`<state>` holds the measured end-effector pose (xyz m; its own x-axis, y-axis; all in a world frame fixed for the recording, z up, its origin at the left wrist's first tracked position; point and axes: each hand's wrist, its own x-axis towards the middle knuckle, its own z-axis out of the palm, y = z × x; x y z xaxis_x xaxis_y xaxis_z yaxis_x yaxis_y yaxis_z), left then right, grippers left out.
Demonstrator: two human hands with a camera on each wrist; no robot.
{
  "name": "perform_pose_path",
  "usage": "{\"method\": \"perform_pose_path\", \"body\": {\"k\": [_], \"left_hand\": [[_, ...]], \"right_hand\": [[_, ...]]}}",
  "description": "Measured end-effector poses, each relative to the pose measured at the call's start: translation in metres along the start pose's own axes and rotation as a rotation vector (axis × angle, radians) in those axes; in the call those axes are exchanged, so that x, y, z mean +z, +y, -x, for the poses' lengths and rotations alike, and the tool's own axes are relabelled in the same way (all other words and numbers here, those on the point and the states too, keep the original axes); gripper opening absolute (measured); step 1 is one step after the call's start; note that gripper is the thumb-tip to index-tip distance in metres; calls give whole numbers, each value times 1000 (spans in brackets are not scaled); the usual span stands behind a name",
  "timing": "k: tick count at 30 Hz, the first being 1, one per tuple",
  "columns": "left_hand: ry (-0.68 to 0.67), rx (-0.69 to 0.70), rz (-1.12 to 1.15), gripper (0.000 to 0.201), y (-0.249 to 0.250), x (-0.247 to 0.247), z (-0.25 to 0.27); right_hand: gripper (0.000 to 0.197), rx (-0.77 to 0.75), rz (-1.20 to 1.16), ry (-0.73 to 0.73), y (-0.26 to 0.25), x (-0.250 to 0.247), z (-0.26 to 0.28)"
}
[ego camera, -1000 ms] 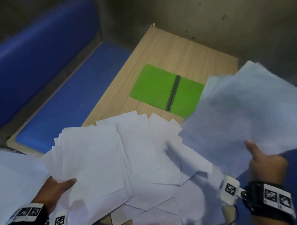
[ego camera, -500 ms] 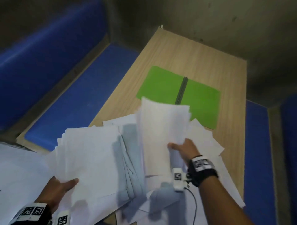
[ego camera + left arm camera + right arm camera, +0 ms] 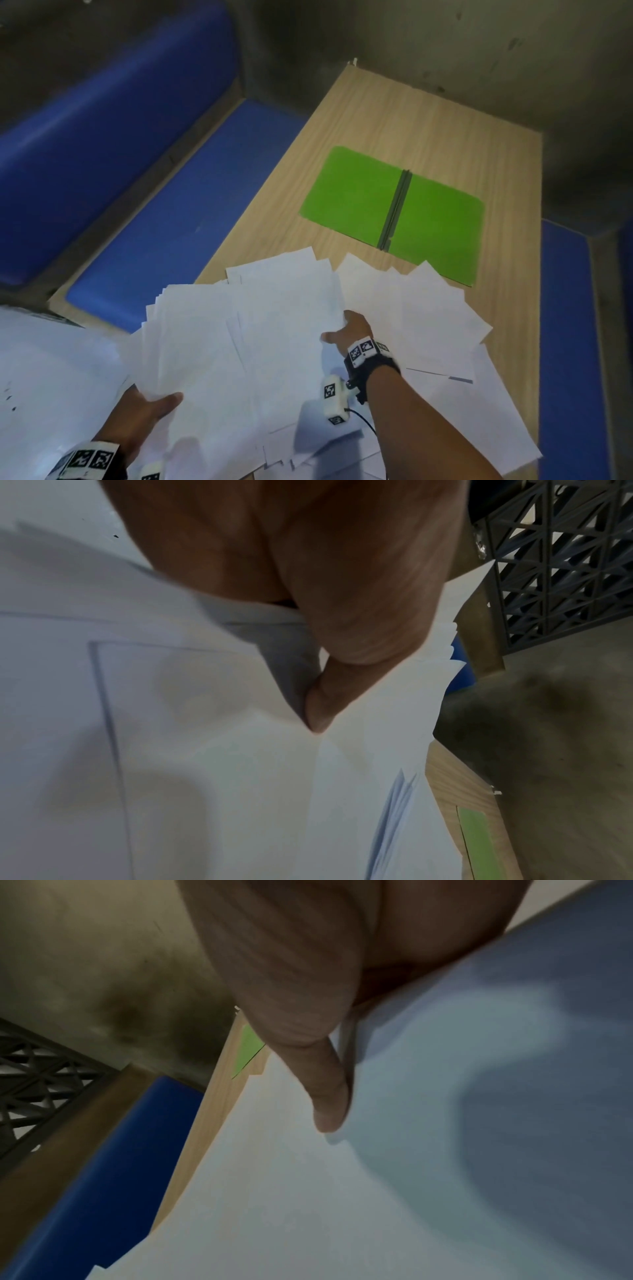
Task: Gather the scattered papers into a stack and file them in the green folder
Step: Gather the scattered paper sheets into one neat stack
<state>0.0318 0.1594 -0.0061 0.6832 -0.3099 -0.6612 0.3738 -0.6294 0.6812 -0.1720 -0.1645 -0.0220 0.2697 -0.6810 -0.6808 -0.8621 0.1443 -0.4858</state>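
Observation:
The green folder (image 3: 394, 212) lies open and flat on the far half of the wooden table (image 3: 428, 130); a strip of the folder (image 3: 476, 840) also shows in the left wrist view. White papers (image 3: 438, 308) are spread over the near half. My left hand (image 3: 150, 404) grips the near left edge of a thick stack of papers (image 3: 239, 335), thumb (image 3: 318, 696) on top and fingers hidden beneath. My right hand (image 3: 346, 329) holds the stack's right edge, thumb (image 3: 329, 1096) pressed on a sheet and fingers hidden under it.
Blue padded benches run along the table's left side (image 3: 178, 205) and right side (image 3: 565, 342). A grey concrete wall stands behind the table. A dark lattice crate (image 3: 555, 561) shows in the left wrist view. More white sheets lie at the lower left (image 3: 51, 377).
My right hand has swung the raised sheaf of sheets down and left onto the stack in my left hand. The left hand has stayed in place.

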Motion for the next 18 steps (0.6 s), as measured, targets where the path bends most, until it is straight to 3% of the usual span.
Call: {"method": "perform_pose_path", "body": {"k": [3,6,9,13,15,18], "left_hand": [[-9,21,-3,63,5,-8,-3],[33,15,42,47,11,-28,-7],[82,73,-16,48,25,-47,-11],[141,144,3,23,55,-32,-1],[80,167,-33,12,68,-9,10],[-183,116,135,45,71,38,15]], "right_hand": [[52,-88,-72,-23,17,-16,7],[39,-191,-182,65,39,-50,27],[38,-236,-313,194,65,-91,55],[34,-249,-579,253,91,-138,95],[40,-254,-714,214,93,-149,111],[50,-269,-813,135,83,-144,127]]}}
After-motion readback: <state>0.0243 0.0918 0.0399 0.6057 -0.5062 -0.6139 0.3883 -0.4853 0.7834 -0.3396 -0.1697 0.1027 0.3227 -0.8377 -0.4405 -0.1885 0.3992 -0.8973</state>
